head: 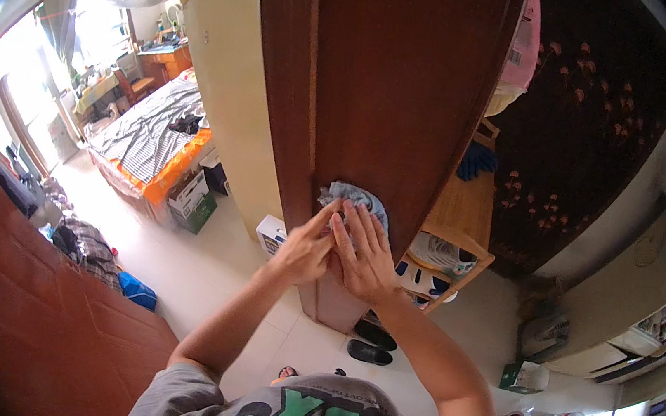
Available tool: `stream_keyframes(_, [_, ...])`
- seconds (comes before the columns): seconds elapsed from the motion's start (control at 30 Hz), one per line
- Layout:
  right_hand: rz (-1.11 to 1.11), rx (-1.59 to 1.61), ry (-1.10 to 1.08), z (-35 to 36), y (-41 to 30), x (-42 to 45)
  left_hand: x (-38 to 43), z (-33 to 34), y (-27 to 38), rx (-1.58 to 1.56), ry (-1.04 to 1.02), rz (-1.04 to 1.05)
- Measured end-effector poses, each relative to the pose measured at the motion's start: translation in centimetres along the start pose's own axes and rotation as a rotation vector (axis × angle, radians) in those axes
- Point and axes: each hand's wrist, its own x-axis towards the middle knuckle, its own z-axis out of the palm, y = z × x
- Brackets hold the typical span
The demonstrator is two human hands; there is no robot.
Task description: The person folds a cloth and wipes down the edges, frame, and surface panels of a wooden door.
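Note:
A crumpled grey-blue cloth (365,196) lies against the dark brown wooden panel (397,91) that stands upright before me. My right hand (366,256) holds the cloth to the panel, its long fingers laid flat over it. Beside it my left hand (305,249) has its index finger stretched to the cloth's lower left part. The other left fingers are curled, and whether they grip the cloth is hidden. Both hands are close together, nearly touching at the fingertips.
Right of the panel stands a wooden shoe rack (459,248), with blue gloves (478,161) above it. Black shoes (370,353) lie on the floor by the panel's foot. A white box (271,235) sits at left, before a bed (149,129). A reddish-brown door (44,322) fills the lower left.

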Motion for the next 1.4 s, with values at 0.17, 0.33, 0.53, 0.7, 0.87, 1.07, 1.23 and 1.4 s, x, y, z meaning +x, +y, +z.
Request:
stream_keyframes(0.17, [-0.011, -0.278, -0.214, 2.0, 2.0, 2.7, 1.6, -6.6, -1.1, 0.050, 0.347, -0.035])
stream_keyframes(0.33, [-0.204, -0.360, 0.013, -2.3, 3.4, 9.3, 9.5, -13.3, -0.1, 0.369, 0.648, -0.154])
stream_keyframes(0.53, [-0.076, -0.481, 0.702, -14.4, 4.9, 22.9, 15.8, -15.5, -0.7, 0.310, 0.720, -0.146])
stream_keyframes(0.7, [0.048, -0.656, 0.474, -10.0, 2.0, 22.4, 17.4, -12.5, -3.0, 0.359, 0.755, -0.104])
stream_keyframes(0.87, [0.071, -0.388, -0.043, -0.3, -0.9, 12.4, 15.4, -13.4, -4.4, 0.111, 0.692, -0.114])
stream_keyframes(1.07, [-0.129, -0.402, -0.500, 7.8, 1.4, -0.3, 16.3, -12.2, -2.8, 0.284, 0.679, -0.176])
stream_keyframes(1.23, [-0.404, -0.519, -0.743, 9.6, 4.9, -7.1, 16.8, -9.2, -2.6, 0.348, 0.732, -0.214])
stream_keyframes(1.4, [-0.177, -0.555, -0.492, -6.4, 2.7, 7.7, 15.6, -9.6, -4.3, 0.424, 0.741, -0.202])
